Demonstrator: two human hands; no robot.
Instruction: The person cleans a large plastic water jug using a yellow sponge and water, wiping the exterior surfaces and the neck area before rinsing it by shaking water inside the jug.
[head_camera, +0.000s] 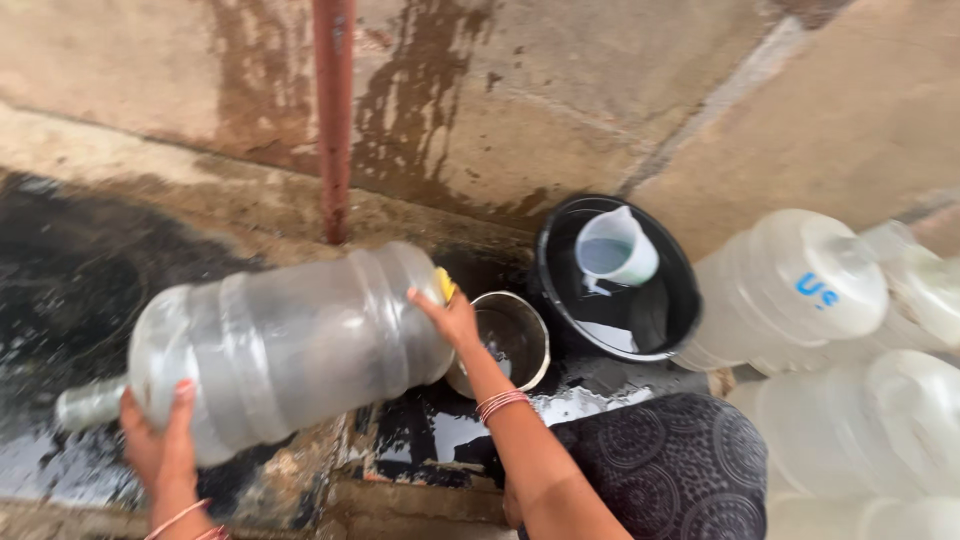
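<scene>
Two-handed hold on a large clear water-dispenser bottle (285, 345), turned on its side over wet ground. The left hand (160, 450) cups the shoulder end from below, fingers closed up against the curved wall near the narrow neck (88, 405), which points left and slightly down; held so, the mouth is the lowest opening. The right hand (450, 318) presses flat against the base end, fingers clamped on a small yellow scrubbing pad (445, 285) held against the bottle's bottom rim. With one hand under each end, the bottle's weight is shared and the barrel stays clear of the ground.

Just right of the base stands a round steel bowl (510, 340), open side up, within reach of the right hand. Behind it a black bucket (560, 250) holds water and a white plastic jug (615, 250) tilted inside. At far right, several more clear bottles (790, 290) lie stacked on their sides, well apart from the one in hand. A rust-red pipe (333, 110) runs down the stained wall above the dark, puddled concrete floor (60, 270). A patterned dark garment (670, 470) fills the lower right.
</scene>
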